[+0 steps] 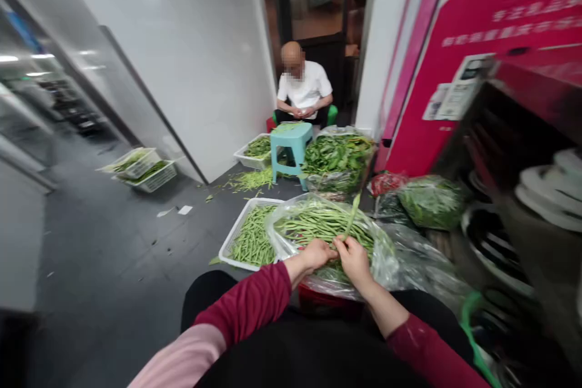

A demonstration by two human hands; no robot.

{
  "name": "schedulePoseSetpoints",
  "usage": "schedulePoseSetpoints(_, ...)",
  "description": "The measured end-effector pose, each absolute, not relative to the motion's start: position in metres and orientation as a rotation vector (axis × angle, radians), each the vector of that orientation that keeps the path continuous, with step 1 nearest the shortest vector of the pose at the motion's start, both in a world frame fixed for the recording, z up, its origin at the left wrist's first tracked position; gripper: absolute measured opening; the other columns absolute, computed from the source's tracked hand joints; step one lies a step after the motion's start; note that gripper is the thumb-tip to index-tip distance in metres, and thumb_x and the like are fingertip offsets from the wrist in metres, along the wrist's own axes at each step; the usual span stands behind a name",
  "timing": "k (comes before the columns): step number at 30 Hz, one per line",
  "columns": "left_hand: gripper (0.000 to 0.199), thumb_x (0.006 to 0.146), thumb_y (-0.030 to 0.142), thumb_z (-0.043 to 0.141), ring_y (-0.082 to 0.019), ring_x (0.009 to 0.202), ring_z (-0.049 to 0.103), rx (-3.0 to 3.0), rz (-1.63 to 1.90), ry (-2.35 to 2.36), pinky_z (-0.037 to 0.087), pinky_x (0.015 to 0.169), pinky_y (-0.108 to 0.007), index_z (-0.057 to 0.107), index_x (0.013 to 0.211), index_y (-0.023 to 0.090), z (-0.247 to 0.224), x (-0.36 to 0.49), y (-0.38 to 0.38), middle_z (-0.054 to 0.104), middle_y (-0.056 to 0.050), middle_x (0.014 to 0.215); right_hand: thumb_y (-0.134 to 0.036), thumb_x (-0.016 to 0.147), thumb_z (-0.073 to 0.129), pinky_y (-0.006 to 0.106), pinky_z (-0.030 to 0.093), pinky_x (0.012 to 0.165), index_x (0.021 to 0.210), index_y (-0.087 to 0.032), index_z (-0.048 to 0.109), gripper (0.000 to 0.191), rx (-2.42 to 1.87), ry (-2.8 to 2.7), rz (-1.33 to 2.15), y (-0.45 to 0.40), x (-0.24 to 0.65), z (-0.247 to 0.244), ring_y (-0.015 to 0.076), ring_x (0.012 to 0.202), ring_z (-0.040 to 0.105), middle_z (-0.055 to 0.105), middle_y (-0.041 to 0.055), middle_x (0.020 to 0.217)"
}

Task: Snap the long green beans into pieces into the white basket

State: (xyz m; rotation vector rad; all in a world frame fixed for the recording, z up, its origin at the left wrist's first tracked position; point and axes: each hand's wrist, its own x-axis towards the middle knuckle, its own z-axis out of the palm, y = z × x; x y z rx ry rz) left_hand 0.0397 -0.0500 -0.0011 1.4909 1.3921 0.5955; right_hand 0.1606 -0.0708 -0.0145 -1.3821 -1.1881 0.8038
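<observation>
My two hands meet above a clear plastic bag [279, 230] full of long green beans [313, 221]. My right hand [356, 262] is closed in a pinch on one green bean [352, 217], which points up and away from me. Right beside it, my left hand [317, 256] has its fingers pinched together near the lower end of that bean; what lies between those fingertips is too small to make out. Against the bag's left side stands a white plastic basket [227, 247] of short bean pieces [253, 233].
A person [304, 88] sits opposite, behind a light-blue stool [291, 133]. Leafy greens [339, 154] fill a bag beside the stool. White baskets [154, 179] stand on the floor at left. A bagged bundle of greens [431, 200] and a dark shelf [522, 242] are at right.
</observation>
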Motion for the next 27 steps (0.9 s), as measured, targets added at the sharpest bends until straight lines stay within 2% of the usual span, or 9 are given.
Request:
schedulePoseSetpoints(3, 0.028, 0.069, 0.037, 0.054, -0.007, 0.049, 0.034, 1.598, 0.677, 1.229, 0.031, 0.049, -0.021, 0.047, 0.054, 0.015, 0.011, 0.039, -0.054, 0.037, 0.005, 0.049, -0.056, 0.063, 0.058, 0.031, 0.041, 0.054, 0.064, -0.018, 0.059, 0.038, -1.287, -0.868, 1.12, -0.062, 0.164, -0.014, 0.0164, 0.05, 0.048, 0.054, 0.0007, 0.051)
schedulePoseSetpoints(6, 0.028, 0.075, 0.035, 0.049, -0.008, 0.054, 0.037, 1.812, 0.841, 1.23, 0.031, 0.053, -0.02, 0.046, 0.055, 0.015, 0.026, 0.041, -0.063, 0.041, 0.004, 0.053, -0.056, 0.062, 0.061, 0.027, 0.037, 0.05, 0.064, -0.016, 0.056, 0.04, -1.08, -0.748, 1.348, -0.063, 0.163, -0.014, 0.0119, 0.046, 0.043, 0.05, -0.002, 0.049)
schedulePoseSetpoints(11, 0.029, 0.08, 0.032, 0.043, -0.009, 0.056, 0.039, 2.01, 0.94, 1.578, 0.033, 0.058, -0.021, 0.05, 0.057, 0.016, 0.037, 0.036, -0.044, 0.044, 0.002, 0.054, -0.053, 0.065, 0.059, 0.027, 0.036, 0.051, 0.066, -0.017, 0.058, 0.036, -1.292, -0.786, 1.098, -0.068, 0.172, -0.014, 0.014, 0.051, 0.046, 0.052, -0.0005, 0.053)
schedulePoseSetpoints(15, 0.009, 0.07, 0.021, 0.053, -0.012, 0.067, 0.049, 1.969, 0.536, 1.534, 0.039, 0.065, -0.023, 0.06, 0.069, 0.015, 0.019, 0.024, -0.02, 0.056, -0.001, 0.068, -0.048, 0.074, 0.05, 0.027, 0.035, 0.054, 0.064, -0.017, 0.057, 0.033, -1.429, -1.024, 0.999, -0.068, 0.184, -0.015, 0.0143, 0.052, 0.047, 0.052, -0.0003, 0.053)
schedulePoseSetpoints(17, 0.024, 0.063, 0.013, 0.058, -0.013, 0.079, 0.052, 1.855, 0.418, 1.349, 0.041, 0.072, -0.023, 0.063, 0.087, 0.016, 0.009, 0.021, -0.016, 0.06, -0.003, 0.087, -0.046, 0.076, 0.049, 0.027, 0.035, 0.055, 0.061, -0.018, 0.055, 0.032, -1.412, -1.154, 1.083, -0.069, 0.185, -0.015, 0.0132, 0.052, 0.046, 0.05, -0.0012, 0.052)
schedulePoseSetpoints(19, 0.037, 0.064, 0.016, 0.06, -0.012, 0.075, 0.053, 1.583, 0.414, 1.194, 0.042, 0.068, -0.023, 0.06, 0.101, 0.016, 0.009, 0.022, -0.015, 0.059, -0.005, 0.093, -0.046, 0.075, 0.049, 0.026, 0.036, 0.056, 0.062, -0.018, 0.053, 0.032, -1.305, -1.235, 1.269, -0.071, 0.182, -0.014, 0.0128, 0.054, 0.047, 0.052, -0.0012, 0.054)
schedulePoseSetpoints(21, 0.035, 0.071, 0.025, 0.058, -0.007, 0.058, 0.048, 1.256, 0.457, 1.032, 0.04, 0.054, -0.021, 0.058, 0.105, 0.014, 0.018, 0.024, -0.012, 0.058, -0.004, 0.08, -0.048, 0.074, 0.051, 0.026, 0.036, 0.056, 0.065, -0.017, 0.053, 0.032, -1.124, -1.268, 1.533, -0.075, 0.178, -0.012, 0.0124, 0.055, 0.049, 0.053, -0.0006, 0.058)
schedulePoseSetpoints(23, 0.035, 0.074, 0.032, 0.057, -0.002, 0.043, 0.036, 1.03, 0.484, 0.847, 0.03, 0.04, -0.016, 0.058, 0.103, 0.012, 0.034, 0.026, -0.007, 0.049, 0.002, 0.063, -0.048, 0.074, 0.053, 0.024, 0.034, 0.049, 0.069, -0.017, 0.053, 0.032, -0.959, -1.236, 1.79, -0.08, 0.177, -0.008, 0.0099, 0.049, 0.047, 0.051, -0.0024, 0.057)
schedulePoseSetpoints(27, 0.03, 0.073, 0.035, 0.06, 0.0, 0.034, 0.017, 0.864, 0.557, 0.731, 0.009, 0.033, -0.013, 0.056, 0.093, 0.013, 0.053, 0.029, 0.006, 0.025, 0.01, 0.047, -0.044, 0.077, 0.053, 0.018, 0.016, 0.037, 0.092, -0.019, 0.052, 0.029, -0.811, -1.082, 2.061, -0.088, 0.182, 0.001, 0.0028, 0.034, 0.022, 0.032, -0.01, 0.05)
